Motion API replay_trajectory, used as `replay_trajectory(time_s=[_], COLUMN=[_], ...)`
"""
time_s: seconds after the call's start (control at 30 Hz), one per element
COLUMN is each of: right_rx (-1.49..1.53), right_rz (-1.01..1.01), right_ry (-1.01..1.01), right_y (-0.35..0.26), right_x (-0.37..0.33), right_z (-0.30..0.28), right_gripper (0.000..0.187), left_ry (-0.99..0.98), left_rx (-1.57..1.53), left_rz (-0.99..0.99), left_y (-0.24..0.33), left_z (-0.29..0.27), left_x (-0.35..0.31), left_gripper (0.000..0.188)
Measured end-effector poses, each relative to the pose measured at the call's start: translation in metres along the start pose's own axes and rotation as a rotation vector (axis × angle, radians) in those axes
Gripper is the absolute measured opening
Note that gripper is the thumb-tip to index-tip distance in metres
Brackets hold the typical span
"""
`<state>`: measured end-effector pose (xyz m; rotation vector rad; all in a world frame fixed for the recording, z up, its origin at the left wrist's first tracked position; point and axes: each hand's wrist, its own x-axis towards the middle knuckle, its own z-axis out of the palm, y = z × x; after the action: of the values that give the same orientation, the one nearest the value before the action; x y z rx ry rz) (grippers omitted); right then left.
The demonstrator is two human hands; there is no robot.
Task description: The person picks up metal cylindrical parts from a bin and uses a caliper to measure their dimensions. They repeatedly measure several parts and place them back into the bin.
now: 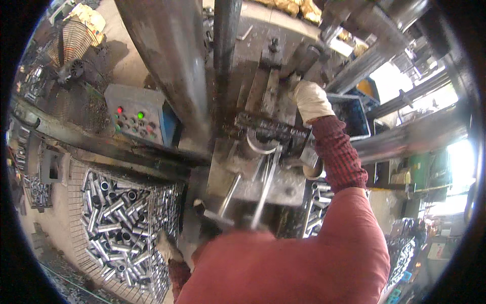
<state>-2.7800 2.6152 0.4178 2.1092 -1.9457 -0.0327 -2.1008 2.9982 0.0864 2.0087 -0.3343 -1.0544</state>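
Observation:
My right hand [311, 99], in a pale work glove, reaches forward over the machine bed. Its fingertips are beside a dark cylindrical machine part [306, 57], and whether they grip anything is unclear. My left hand [169, 248], also gloved, hangs low at the right side of a wire basket [76, 223]. Many short shiny metal tubes [112, 228] fill that basket. The left fingers are small and partly hidden, so any hold is not visible. Between my arms lies a metal fixture plate [217, 175] with a curved half-ring [259, 145] and a long metal bar [266, 188].
A grey control box [134, 114] with lit red and green lamps stands at the left. Thick steel columns [169, 55] rise ahead. A fan [76, 50] is at the far left. A blue crate [358, 114] sits past my right wrist. More tubes [318, 207] lie under my right arm.

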Motion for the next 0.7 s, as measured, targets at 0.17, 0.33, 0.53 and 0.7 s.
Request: replay_trajectory(time_s=[0.17,0.33,0.53,0.7], right_rx=[0.183,0.2,0.175,0.222], right_rz=[-0.133,0.045,-0.04,-0.025], right_ry=[-0.076,-0.663,-0.542,-0.522], right_y=[-0.063,-0.129,-0.186,-0.192], right_x=[-0.127,-0.196,-0.246,-0.244], right_z=[-0.002,0.053,0.126,0.141], right_gripper=[0.027,0.018,0.018,0.017], left_ry=[-0.045,-0.003,-0.148,-0.14], left_rx=[0.912,0.765,0.649,0.492], left_rz=[0.611,0.764,0.511,0.495], left_y=[0.037,0.07,0.091,0.074], left_z=[0.008,0.035,0.03,0.024], left_x=[-0.007,-0.009,0.0,0.012], left_gripper=[0.05,0.051,0.047,0.041])
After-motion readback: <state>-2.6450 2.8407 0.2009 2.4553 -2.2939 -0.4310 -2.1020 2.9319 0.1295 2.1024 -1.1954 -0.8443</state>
